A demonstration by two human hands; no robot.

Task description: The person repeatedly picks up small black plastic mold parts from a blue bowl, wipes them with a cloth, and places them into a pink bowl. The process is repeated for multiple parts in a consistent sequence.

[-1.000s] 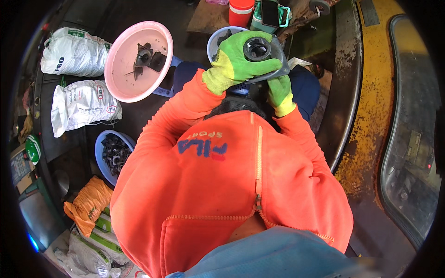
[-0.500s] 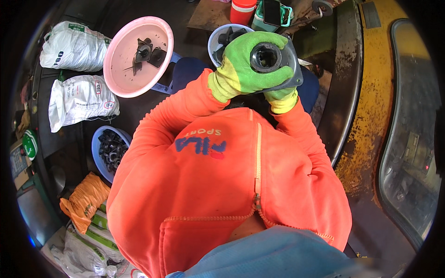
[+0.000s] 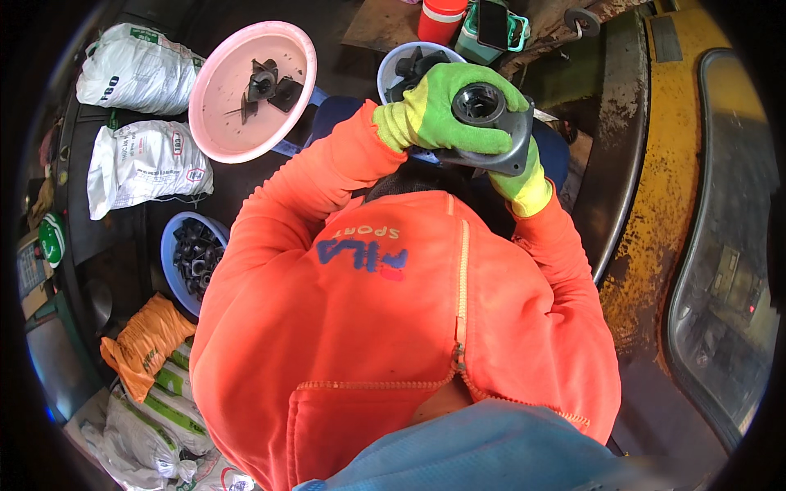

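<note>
Green knit gloves with yellow cuffs cover both hands, and both are closed on one dark grey metal part, a flat plate with rounded corners and a raised round collar with a hole through it, held up in front of the chest above the lap. On the person's left hand the fingers are pressed together and curled over the top of the plate, wrapping round the collar, with the thumb side toward the orange sleeve. On the right hand most of the glove lies under the plate's lower right corner, so only the wrist and the heel of the palm show; I cannot tell how those fingers are set. Just beyond the held part, a pale blue bowl sits on the dark floor with more dark pieces in it. Farther left stands a pink basin holding a few black parts, and near the person's left side a blue bowl is heaped with small black pieces. White sacks lie at the left edge, with an orange bag below them. A red cup stands at the top edge.
</note>
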